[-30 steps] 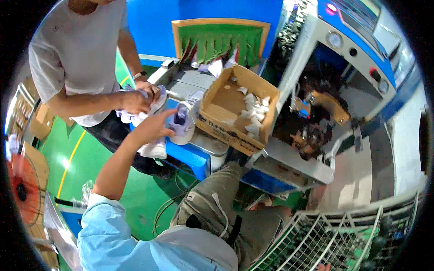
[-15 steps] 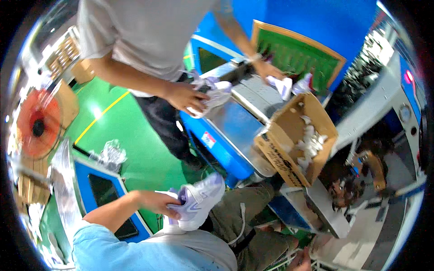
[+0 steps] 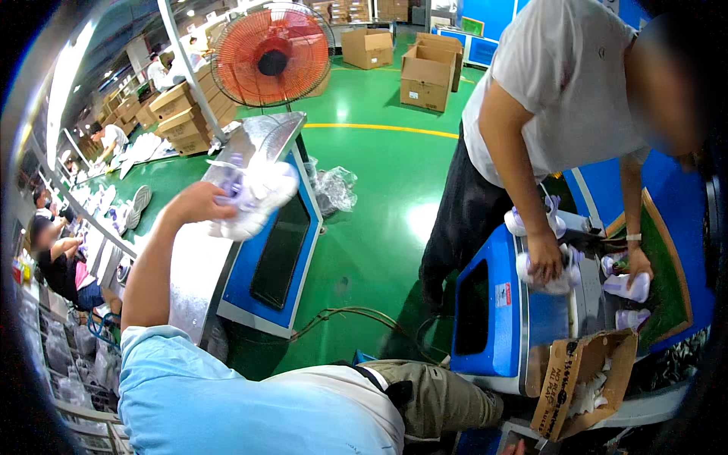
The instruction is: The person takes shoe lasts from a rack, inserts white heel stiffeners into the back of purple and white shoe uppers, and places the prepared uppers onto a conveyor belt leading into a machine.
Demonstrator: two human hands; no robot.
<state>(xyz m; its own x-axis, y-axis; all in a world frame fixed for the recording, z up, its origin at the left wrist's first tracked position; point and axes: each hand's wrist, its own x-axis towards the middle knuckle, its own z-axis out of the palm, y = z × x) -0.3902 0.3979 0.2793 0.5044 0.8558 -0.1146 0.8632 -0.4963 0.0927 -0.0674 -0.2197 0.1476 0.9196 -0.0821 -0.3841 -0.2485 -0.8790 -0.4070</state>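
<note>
My left hand is closed on white and lavender sneakers, apparently a pair, raised over a metal-topped table. Only the tips of my right hand show at the bottom edge, below a cardboard box holding white pieces; its grip is hidden. Across from me a co-worker in a grey shirt has one hand on a white and lavender shoe on a blue machine. The co-worker's other hand touches another white shoe.
A large red fan stands behind the metal-topped table. Clear plastic wrap lies on the green floor beside it, and hoses run toward the blue machine. Open cartons stand farther back. Shoes and seated people line the far left.
My left hand has carried the sneakers from my lap out to the left, over the metal-topped table. My view has swung left. The co-worker still handles shoes at the machine.
</note>
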